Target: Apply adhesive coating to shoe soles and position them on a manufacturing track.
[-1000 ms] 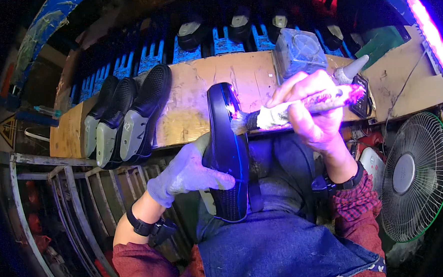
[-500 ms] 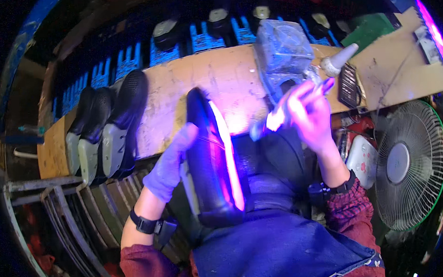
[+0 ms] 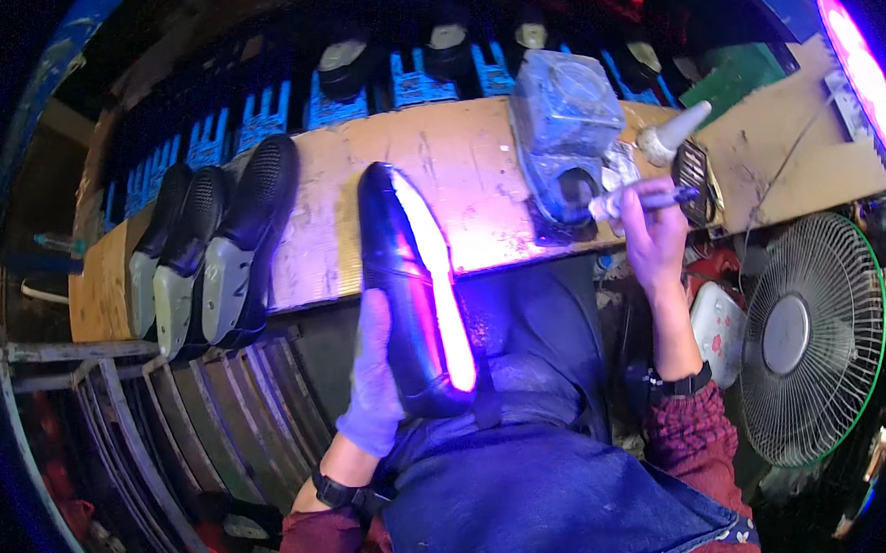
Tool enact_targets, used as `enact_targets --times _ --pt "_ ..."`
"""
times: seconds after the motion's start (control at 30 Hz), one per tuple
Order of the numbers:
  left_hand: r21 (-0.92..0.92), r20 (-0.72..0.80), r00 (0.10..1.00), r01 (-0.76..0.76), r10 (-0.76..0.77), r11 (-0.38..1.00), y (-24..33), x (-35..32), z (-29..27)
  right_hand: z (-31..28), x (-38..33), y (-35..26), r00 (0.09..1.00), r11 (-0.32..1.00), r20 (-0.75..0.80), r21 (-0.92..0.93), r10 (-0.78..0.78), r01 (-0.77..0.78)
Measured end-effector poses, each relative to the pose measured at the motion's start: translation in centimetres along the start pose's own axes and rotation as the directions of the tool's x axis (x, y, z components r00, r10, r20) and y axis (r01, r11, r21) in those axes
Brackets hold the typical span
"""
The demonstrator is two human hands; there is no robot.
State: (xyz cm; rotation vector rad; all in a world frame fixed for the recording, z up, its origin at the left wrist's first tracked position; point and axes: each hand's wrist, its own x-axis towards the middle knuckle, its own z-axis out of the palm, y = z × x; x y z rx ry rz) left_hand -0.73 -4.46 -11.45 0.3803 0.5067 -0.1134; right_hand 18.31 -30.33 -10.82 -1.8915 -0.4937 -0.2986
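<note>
My left hand [image 3: 373, 380], in a pale glove, grips a black shoe [image 3: 394, 289] by its left side. The shoe stands toe-away in front of my apron. A band along its right side, at the sole edge, glows white and pink under violet light. My right hand [image 3: 653, 227] is closed around a brush [image 3: 610, 206], with the dark handle end pointing right. The brush's pale end is beside the round dark opening of a plastic-wrapped container [image 3: 558, 185]. Whether the bristles touch inside it, I cannot tell.
Three black shoes on grey lasts [image 3: 228, 288] lean on the cardboard-covered bench [image 3: 329, 202] at left. Behind run blue racks [image 3: 418, 83] holding more shoes. A grey cone [image 3: 676, 134] stands right of the container. A fan [image 3: 797, 338] and bright violet lamp [image 3: 858, 74] are at right.
My right hand has moved right and slightly down with the brush, whose pale end went from near the shoe to the container. My left hand has slid nearer my body along the shoe.
</note>
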Motion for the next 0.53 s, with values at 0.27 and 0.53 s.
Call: enact_targets --times 0.27,0.53 --pt "0.12 0.066 0.995 -0.087 0.08 0.989 -0.5 0.5 -1.5 10.7 1.0 -9.6 0.919 0.994 0.391 0.075 0.042 -0.077" --pt "0.129 0.068 0.995 -0.084 0.075 0.988 -0.6 0.9 -2.2 14.4 5.8 -8.9 0.955 0.989 0.277 0.071 0.105 -0.129"
